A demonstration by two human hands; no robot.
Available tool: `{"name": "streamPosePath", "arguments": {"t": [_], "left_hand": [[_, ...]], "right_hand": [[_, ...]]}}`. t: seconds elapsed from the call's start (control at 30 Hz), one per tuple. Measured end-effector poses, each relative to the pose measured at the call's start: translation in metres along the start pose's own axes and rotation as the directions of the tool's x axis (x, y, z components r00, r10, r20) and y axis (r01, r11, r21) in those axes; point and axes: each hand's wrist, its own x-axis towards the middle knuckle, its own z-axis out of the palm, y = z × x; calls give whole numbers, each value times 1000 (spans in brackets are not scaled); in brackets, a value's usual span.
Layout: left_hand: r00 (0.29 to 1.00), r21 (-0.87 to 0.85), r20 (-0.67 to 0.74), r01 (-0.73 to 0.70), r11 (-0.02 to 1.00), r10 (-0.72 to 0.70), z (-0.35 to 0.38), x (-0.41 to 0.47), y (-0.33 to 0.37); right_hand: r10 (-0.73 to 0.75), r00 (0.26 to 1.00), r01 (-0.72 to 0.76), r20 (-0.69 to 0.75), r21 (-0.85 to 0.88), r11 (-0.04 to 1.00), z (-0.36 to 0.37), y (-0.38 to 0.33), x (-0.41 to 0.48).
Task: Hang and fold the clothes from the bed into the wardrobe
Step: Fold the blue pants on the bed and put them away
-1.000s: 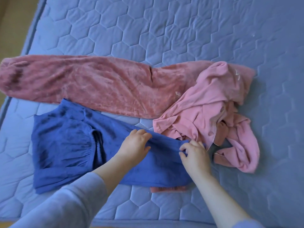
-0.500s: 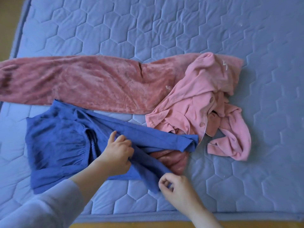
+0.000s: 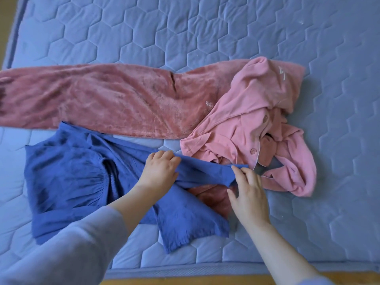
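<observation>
The blue trousers [image 3: 67, 177] lie on the near half of the bed [image 3: 185, 33], close to its front edge. They are crumpled cotton with a gathered waist towards the left. One leg runs right under my hands, and the other splays down towards the edge of the bed.

My left hand [image 3: 159, 169] rests on the upper leg, fingers relaxed and laid over its top fold, pressing the cloth down. My right hand [image 3: 247, 192] is spread wide with straight fingers. Its forefinger touches the end of that same leg and it grips nothing.

Just beyond the blue trousers, the pink fleece trousers [image 3: 102, 101] stretch across the bed from the left edge of view. The rumpled pink shirt [image 3: 257, 120], its buttons showing, lies over their right end. Its lower hem touches the blue leg, so it crowds the spot where my right hand works. A piece of pink fleece [image 3: 211, 198] shows between the two blue legs, partly under them. My grey sleeve [image 3: 72, 249] covers the near left corner of the blue cloth.

Half a second ago my right hand was pinching the hem of the lower leg near the bed's edge. It has let go, that leg lies flat, and the hand has come up to the upper leg's end. My left hand was bunched on the cloth and has now flattened and slid a little to the right.
</observation>
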Motion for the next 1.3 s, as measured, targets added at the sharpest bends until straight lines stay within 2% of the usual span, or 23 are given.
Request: {"name": "streamPosePath", "arguments": {"t": [0.1,0.27,0.43,0.6,0.77,0.9,0.97,1.03,1.1,1.13,1.2,1.3], "left_hand": [[999,57,18,-37,998,36,0,17,8],[990,182,89,-124,975,109,1,31,12],[941,225,-63,-311,923,333,-5,29,25],[881,158,-116,-440,884,459,-2,37,59],[905,27,-143,-401,916,400,-3,44,80],[947,-285,-200,-301,910,251,-17,45,76],[961,-406,-238,-230,884,140,-32,43,70],[956,-429,-261,-239,871,134,-48,41,66],[944,-421,-279,-284,861,176,-64,41,64],[938,-413,-287,-307,857,197,-71,41,63],[929,-398,-295,-331,856,222,-83,43,62],[919,-385,-327,-341,858,218,-94,43,59]], "right_hand": [[-32,998,31,-52,-16,999,5,7,8],[-58,986,72,-159,88,993,6,14,17],[-98,995,99,-12,88,991,7,21,15],[34,999,-32,-16,142,989,7,27,15],[-43,992,80,-118,333,939,-1,26,19],[96,990,-34,-103,484,874,-4,24,12],[108,993,-61,-49,572,818,-5,20,8],[38,998,-67,58,654,754,-8,16,7],[-57,992,-22,115,592,805,-6,14,6],[-54,991,-25,126,555,831,-5,13,4],[8,992,-76,125,547,833,-4,13,2],[176,971,-238,160,663,710,-11,8,-4]]}}
